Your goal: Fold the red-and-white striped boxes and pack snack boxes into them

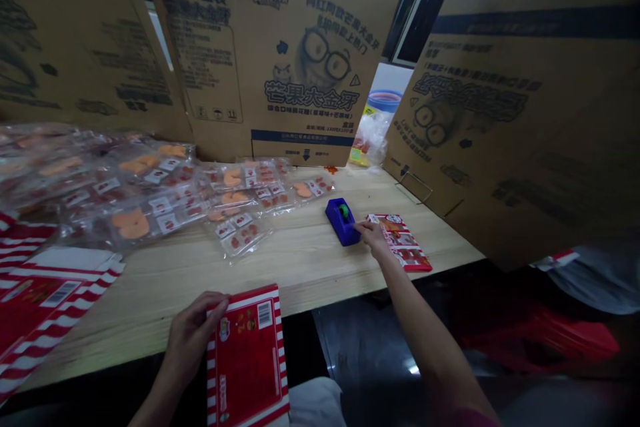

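My left hand (193, 330) grips the upper left edge of a flat red cardboard box (247, 360) with white stripes along its sides and a barcode near the top. The box is held at the table's front edge, over my lap. At the front end of a blue tape dispenser (342, 221) with a green roll in it, the fingertips of my right hand (373, 237) are pinched together. Whatever lies between them is too small to make out. Under and beyond that hand, another red printed box (406, 247) lies flat on the table.
Clear plastic packets (165, 207) with orange pieces are heaped on the left of the wooden table (300, 267). Red-and-white striped flat cartons (45, 307) lie at the near left. Tall cardboard boxes (280, 60) stand along the back, and another large carton (520, 107) stands on the right.
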Demonstrator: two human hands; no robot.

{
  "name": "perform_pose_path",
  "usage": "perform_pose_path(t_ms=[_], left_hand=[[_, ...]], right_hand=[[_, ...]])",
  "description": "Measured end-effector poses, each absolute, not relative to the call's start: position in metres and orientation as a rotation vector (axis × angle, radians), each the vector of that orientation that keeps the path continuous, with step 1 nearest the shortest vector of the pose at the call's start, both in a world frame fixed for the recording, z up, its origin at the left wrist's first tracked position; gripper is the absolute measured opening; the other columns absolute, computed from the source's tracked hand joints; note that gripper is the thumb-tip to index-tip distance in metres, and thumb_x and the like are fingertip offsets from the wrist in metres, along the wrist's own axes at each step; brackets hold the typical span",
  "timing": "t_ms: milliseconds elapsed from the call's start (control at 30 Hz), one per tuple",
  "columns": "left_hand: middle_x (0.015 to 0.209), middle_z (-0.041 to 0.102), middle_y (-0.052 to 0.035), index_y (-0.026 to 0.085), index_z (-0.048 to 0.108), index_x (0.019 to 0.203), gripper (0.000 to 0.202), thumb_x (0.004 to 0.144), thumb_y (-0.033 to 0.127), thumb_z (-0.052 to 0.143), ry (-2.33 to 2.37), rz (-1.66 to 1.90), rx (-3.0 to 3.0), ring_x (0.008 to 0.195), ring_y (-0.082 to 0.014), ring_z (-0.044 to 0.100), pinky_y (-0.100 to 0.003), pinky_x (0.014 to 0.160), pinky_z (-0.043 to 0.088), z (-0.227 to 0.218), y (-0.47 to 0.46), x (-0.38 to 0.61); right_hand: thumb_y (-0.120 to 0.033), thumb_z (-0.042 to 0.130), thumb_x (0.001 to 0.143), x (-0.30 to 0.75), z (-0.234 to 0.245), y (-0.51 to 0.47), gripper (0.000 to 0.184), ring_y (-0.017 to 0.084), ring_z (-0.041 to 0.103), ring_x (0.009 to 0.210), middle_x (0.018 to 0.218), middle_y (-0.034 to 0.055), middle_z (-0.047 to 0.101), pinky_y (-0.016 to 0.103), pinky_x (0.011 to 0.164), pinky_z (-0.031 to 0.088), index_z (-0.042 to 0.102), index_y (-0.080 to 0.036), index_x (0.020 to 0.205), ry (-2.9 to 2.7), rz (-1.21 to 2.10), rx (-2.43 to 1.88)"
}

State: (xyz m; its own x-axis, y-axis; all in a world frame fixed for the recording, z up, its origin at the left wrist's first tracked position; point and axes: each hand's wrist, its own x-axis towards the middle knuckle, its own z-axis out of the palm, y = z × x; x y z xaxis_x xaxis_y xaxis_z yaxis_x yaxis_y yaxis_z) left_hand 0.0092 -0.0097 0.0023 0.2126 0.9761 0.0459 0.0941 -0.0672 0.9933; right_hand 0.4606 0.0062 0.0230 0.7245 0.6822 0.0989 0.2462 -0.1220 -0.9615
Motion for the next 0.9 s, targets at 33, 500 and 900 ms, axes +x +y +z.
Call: perform_pose_path(t_ms=[33,500,900], left_hand=[[0.085,0.069,-0.0062,0.018,0.072,0.074,0.026,0.072,0.044,0.074,1.105,1.06,1.408,0.08,-0.0198,0.063,-0.024,0.068,0.051,0.006,-0.007,0.009],[0.07,0.068,-0.0042,0.018,0.072,0.072,0.039,0.059,0.055,0.078,1.139,0.839,1.451,0.059,-0.0186,0.06,-0.025,0.052,0.049,0.063,0.048,0.001],[0.061,0.062,-0.0004,0.015,0.07,0.068,0.022,0.071,0.036,0.065,0.869,0.408,1.772,0.058,-0.0129,0.051,-0.021,0.055,0.039,0.052,0.057,0.025]], right_hand=[[-0.04,0.075,0.048,0.459,0.018,0.009,0.027,0.013,0.046,0.046,0.043,-0.0019,0.051,0.026,0.047,0.036,0.062,-0.017,0.051,-0.728,0.456,-1.68],[-0.046,0.08,0.048,0.427,-0.023,-0.022,0.037,0.016,0.059,0.064,0.069,0.0013,0.061,0.036,0.064,0.055,0.058,-0.018,0.06,-0.439,0.448,-1.317],[-0.042,0.083,0.052,0.369,-0.009,-0.037,0.035,0.015,0.057,0.059,0.061,-0.0006,0.059,0.033,0.061,0.054,0.059,-0.018,0.061,-0.625,0.828,-1.33]])
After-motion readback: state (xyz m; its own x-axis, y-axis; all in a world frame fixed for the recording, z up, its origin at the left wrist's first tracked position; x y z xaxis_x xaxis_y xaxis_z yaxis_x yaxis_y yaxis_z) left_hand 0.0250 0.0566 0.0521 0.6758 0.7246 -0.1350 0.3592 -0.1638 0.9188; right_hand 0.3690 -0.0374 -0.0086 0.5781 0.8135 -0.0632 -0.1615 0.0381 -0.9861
